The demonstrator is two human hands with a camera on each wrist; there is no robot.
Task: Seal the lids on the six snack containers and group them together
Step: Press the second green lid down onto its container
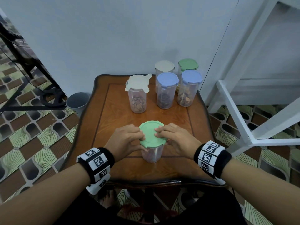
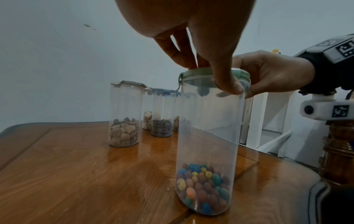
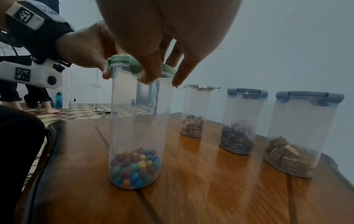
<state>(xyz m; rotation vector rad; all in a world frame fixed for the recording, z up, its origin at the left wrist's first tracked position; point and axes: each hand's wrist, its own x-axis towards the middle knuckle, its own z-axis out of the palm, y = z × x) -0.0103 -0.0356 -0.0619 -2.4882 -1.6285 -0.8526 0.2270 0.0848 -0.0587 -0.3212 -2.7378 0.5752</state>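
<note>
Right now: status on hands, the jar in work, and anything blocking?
Left hand and right hand both pressing green lid onto candy jar. Beige-lidded jar flaps still up, apart from four sealed jars. Nothing blocking.

Both bare hands clamp down at the same spot, forearms reaching forward.

The left hand (image 1: 125, 138) and the right hand (image 1: 174, 138) face each other, fingers bent downward over the round pale-green plastic lid (image 1: 150, 135) and thumbs hooked at its rim. Each wrist wears a black band (image 1: 224, 161) carrying white blocks printed with black square markers.
</note>
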